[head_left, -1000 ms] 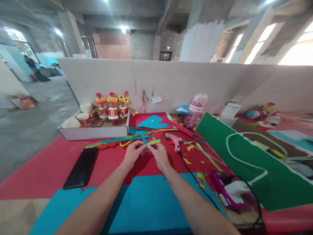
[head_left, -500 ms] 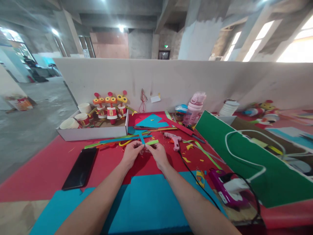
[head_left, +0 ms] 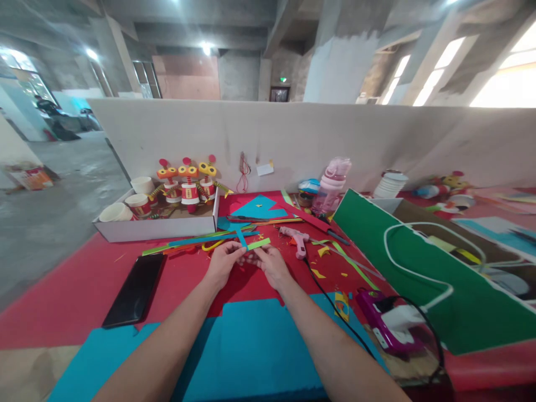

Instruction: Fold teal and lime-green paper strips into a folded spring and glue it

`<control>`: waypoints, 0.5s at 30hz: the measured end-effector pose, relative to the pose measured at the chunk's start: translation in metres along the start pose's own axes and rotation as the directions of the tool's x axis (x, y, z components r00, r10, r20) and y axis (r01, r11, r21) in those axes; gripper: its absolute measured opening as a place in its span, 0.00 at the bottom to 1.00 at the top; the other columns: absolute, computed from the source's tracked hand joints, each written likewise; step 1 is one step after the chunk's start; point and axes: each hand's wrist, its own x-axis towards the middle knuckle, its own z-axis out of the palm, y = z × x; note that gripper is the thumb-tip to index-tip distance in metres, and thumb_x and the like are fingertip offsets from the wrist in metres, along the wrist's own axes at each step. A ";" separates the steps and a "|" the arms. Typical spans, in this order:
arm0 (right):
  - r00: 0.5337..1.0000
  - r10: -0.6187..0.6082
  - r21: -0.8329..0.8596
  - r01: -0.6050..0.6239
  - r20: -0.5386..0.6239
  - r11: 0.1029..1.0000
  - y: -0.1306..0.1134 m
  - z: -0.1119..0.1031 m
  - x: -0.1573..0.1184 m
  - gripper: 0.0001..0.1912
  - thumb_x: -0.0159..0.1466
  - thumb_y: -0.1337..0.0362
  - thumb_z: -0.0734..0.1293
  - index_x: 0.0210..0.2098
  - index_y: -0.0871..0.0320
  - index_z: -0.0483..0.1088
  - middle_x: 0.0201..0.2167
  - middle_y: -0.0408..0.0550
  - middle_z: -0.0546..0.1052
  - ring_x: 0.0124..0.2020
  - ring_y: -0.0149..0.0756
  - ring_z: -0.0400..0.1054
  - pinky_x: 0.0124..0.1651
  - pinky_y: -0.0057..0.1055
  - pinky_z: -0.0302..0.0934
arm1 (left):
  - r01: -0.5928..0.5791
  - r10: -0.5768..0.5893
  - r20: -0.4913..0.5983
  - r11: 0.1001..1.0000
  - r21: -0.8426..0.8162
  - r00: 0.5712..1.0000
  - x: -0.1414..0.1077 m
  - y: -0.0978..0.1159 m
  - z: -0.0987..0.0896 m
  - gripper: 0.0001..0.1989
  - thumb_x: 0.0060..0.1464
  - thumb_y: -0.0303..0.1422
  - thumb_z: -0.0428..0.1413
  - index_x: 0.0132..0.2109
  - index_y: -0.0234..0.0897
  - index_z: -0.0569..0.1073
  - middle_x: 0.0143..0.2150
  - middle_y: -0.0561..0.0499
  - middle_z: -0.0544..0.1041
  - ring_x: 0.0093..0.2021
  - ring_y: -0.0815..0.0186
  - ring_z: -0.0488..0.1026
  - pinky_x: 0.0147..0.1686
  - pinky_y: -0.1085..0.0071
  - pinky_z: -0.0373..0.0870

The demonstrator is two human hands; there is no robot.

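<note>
My left hand (head_left: 225,261) pinches a blue paper strip (head_left: 242,237) that points up and away from the fingers. Between the thumb and fingers of my right hand (head_left: 272,266) is a light green paper strip (head_left: 259,244). The two strips meet at an angle near my left fingertips; whether they are joined there I cannot tell. Both hands are close together above the red table cover (head_left: 184,285). A pink hot glue gun (head_left: 296,241) lies just right of my right hand. Behind my hands are more coloured paper strips (head_left: 196,241) and a blue paper sheet (head_left: 259,207).
At the left lie a black phone (head_left: 134,290) and a white tray (head_left: 161,229) with paper cups and several cup figures. A pink bottle (head_left: 332,187), a green board (head_left: 402,273) and a purple power strip (head_left: 383,326) stand right. Blue sheets (head_left: 259,346) cover the near edge.
My right fingers have shifted along the green strip, so more of it shows and it tilts up slightly. My left hand keeps its hold on the blue strip.
</note>
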 end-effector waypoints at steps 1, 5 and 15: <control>0.999 0.018 0.007 -0.018 0.044 1.000 0.002 0.002 -0.001 0.16 0.44 0.55 0.75 0.27 0.59 0.72 0.22 0.43 0.75 0.24 0.31 0.69 0.35 0.33 0.67 | -0.004 0.004 0.001 1.000 -0.001 1.000 0.000 0.000 0.000 0.14 0.40 0.39 0.63 0.29 0.33 0.71 0.19 0.55 0.70 0.19 0.73 0.65 0.21 0.77 0.62; 0.997 -0.003 0.027 0.001 0.083 1.000 0.004 0.005 -0.005 0.17 0.45 0.57 0.75 0.30 0.59 0.72 0.24 0.42 0.76 0.26 0.30 0.70 0.36 0.31 0.67 | -0.019 0.019 -0.010 0.999 0.028 1.000 0.001 0.000 -0.001 0.14 0.40 0.39 0.63 0.28 0.33 0.71 0.19 0.55 0.70 0.19 0.73 0.65 0.21 0.77 0.62; 0.999 -0.014 -0.074 0.017 0.040 0.997 0.002 0.006 -0.007 0.18 0.45 0.57 0.75 0.32 0.59 0.71 0.27 0.44 0.77 0.27 0.32 0.71 0.37 0.32 0.67 | 0.001 -0.001 -0.001 1.000 -0.007 1.000 -0.002 0.003 0.001 0.13 0.36 0.36 0.66 0.28 0.32 0.73 0.20 0.54 0.71 0.19 0.74 0.64 0.21 0.77 0.61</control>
